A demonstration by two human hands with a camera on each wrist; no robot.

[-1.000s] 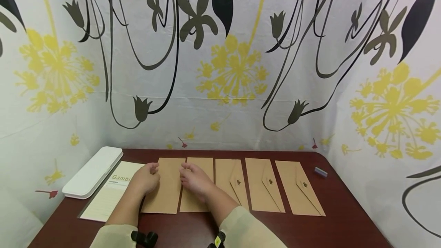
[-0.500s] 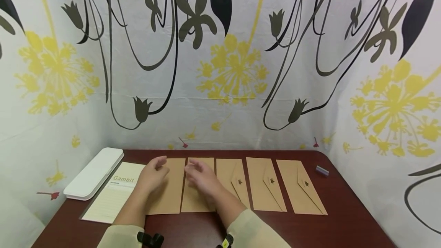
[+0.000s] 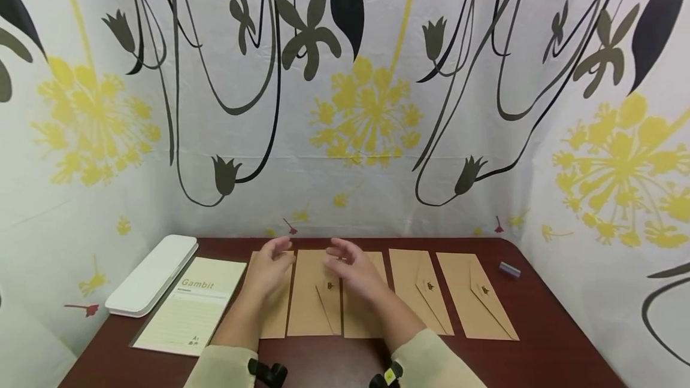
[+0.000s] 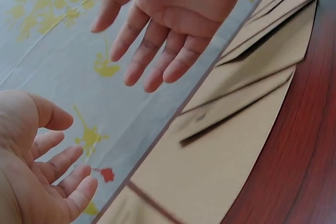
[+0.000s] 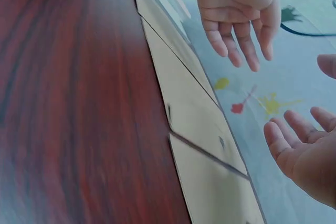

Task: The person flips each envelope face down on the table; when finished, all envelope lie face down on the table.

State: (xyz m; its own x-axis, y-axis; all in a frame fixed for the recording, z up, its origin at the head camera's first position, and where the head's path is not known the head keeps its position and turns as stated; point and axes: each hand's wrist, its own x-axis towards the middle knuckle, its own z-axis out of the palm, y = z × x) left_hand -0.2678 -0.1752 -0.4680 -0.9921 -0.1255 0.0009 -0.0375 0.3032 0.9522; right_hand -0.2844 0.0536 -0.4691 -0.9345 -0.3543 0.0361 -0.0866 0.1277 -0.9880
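Observation:
Several brown kraft-paper envelopes lie side by side in a row on the dark red table. My left hand [image 3: 268, 274] hovers over the leftmost envelope [image 3: 277, 310], with fingers loosely bent and nothing held. Facing it, palm inward, my right hand [image 3: 356, 271] is raised over the third envelope [image 3: 360, 319]. Between the two hands shows the second envelope [image 3: 307, 274], its pointed flap edge and small dark print visible. The left wrist view has the left hand [image 4: 37, 161] and right hand [image 4: 173, 24] apart, both without anything in them.
Left of the row lies a cream notebook [image 3: 183, 304] marked "Gambit", beside a white flat case [image 3: 153, 274]. Two more envelopes lie to the right, the end one [image 3: 477, 292] near a small grey-blue stick [image 3: 509, 269]. A patterned cloth [image 3: 372, 196] hangs behind the table.
Both hands have moved to the right along the row, uncovering the notebook's right side and the second envelope's flap. The envelopes look unmoved.

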